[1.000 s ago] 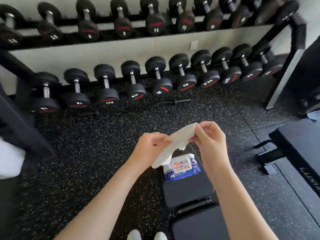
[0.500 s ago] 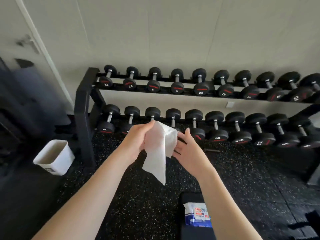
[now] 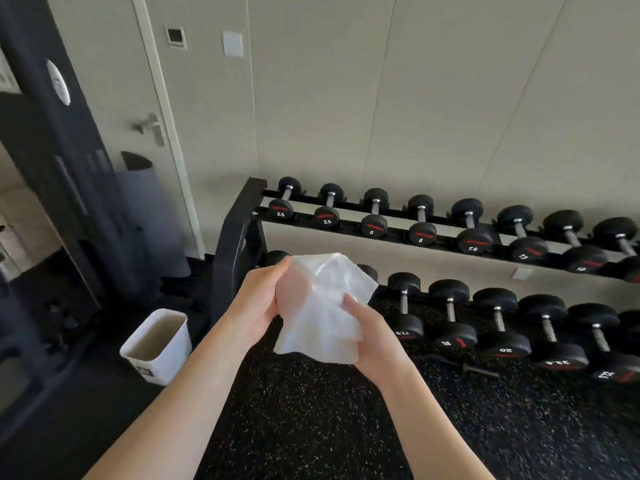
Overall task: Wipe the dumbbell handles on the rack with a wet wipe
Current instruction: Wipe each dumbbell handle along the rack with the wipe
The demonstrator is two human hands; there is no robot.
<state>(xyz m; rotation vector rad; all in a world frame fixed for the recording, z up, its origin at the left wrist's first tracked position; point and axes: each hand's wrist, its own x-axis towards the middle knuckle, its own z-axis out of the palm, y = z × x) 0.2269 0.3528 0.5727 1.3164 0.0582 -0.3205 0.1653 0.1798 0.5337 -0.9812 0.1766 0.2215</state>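
A white wet wipe (image 3: 325,313) is spread between my two hands in front of me. My left hand (image 3: 263,299) grips its upper left part and my right hand (image 3: 377,337) holds its lower right edge. Behind it stands the black two-tier dumbbell rack (image 3: 239,233), its left end post close to my left hand. Black dumbbells with metal handles line the top shelf (image 3: 420,220) and the bottom shelf (image 3: 450,317). The wipe hides the leftmost bottom dumbbells. My hands are short of the rack and touch no dumbbell.
A white bin (image 3: 157,344) stands on the floor left of the rack. A dark machine frame (image 3: 59,140) and a door (image 3: 152,129) rise at the left. A curl bar (image 3: 464,368) lies on the speckled rubber floor (image 3: 329,427) under the rack.
The view has lifted and swung left from the wipe packet to the rack's left end. My hands have opened the wipe out wider between them.
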